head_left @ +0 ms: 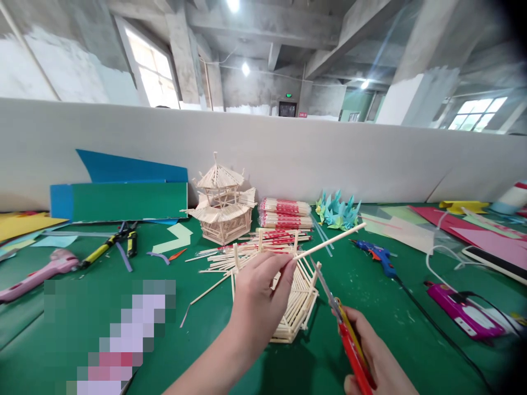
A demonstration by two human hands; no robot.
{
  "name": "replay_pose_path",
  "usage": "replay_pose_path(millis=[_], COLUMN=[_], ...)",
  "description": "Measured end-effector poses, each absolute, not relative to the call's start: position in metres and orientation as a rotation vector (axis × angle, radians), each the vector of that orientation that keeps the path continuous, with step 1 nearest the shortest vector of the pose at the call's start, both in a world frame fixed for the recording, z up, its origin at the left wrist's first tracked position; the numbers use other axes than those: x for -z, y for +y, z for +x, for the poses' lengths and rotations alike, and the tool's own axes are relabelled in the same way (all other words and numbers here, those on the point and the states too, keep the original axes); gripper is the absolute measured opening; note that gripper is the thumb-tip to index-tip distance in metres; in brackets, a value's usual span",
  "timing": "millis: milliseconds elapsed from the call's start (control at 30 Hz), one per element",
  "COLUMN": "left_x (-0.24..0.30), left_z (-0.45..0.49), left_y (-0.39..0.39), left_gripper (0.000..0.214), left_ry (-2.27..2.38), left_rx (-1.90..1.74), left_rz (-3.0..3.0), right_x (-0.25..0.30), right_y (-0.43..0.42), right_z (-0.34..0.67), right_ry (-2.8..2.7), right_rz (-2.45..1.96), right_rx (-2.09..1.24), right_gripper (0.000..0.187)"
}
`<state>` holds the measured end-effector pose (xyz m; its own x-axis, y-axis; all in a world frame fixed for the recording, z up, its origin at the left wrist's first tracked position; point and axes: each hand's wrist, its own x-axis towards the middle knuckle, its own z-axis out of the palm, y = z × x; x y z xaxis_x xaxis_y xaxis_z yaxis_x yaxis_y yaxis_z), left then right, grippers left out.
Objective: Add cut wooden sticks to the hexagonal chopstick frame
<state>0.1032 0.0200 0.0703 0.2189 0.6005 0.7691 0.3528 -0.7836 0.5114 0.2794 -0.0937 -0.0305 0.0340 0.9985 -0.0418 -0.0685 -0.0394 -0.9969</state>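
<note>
My left hand (263, 302) pinches one end of a thin wooden stick (335, 240), which points up and to the right. In my right hand (370, 345) is a pair of scissors (346, 334) with red and yellow handles, its blades just below the stick. Whether the blades touch the stick I cannot tell. Under and behind my left hand sits a many-sided base (294, 323) built of wooden sticks, with short posts at its corners; my hand hides part of it. Loose sticks (220, 259) lie spread behind it.
A finished-looking stick pagoda (222, 203) stands at the back, beside wrapped stick bundles (286, 214) and a blue folded-paper piece (337, 211). To the right lie a blue glue gun (376, 255) with its cord and a magenta power strip (463, 310). Yellow-handled tools (101, 250) and a pink tool (45, 272) lie left.
</note>
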Motion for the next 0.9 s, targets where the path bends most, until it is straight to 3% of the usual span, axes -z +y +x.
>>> replay_pose_path(millis=[267,400,600,767,900], left_x=[-0.065,-0.065,-0.064,-0.061,-0.059], left_z=[0.105,0.109,0.112,0.111,0.11], left_y=[0.02,0.019,0.017,0.017,0.014], left_gripper=[0.016,0.017,0.018,0.017,0.014], left_ry=[1.003,0.972,0.928,0.833,0.698], left_rx=[-1.42,-1.4,-1.368,-1.384,-1.433], left_rz=[2.06,2.044,2.077,2.119,2.204], right_x=[-0.014,-0.013,-0.001,0.013,0.028], right_y=[-0.086,-0.083,-0.079,-0.079,-0.084], right_z=[0.249,0.247,0.252,0.254,0.251], right_ry=[-0.844,-0.86,-1.148,-1.12,-0.952], right_rz=[-1.453,-1.503,-1.652,-1.652,-1.59], right_rx=[-1.338,-1.332,-0.974,-0.874,-0.958], right_gripper=[0.079,0.075,0.068,0.055,0.062])
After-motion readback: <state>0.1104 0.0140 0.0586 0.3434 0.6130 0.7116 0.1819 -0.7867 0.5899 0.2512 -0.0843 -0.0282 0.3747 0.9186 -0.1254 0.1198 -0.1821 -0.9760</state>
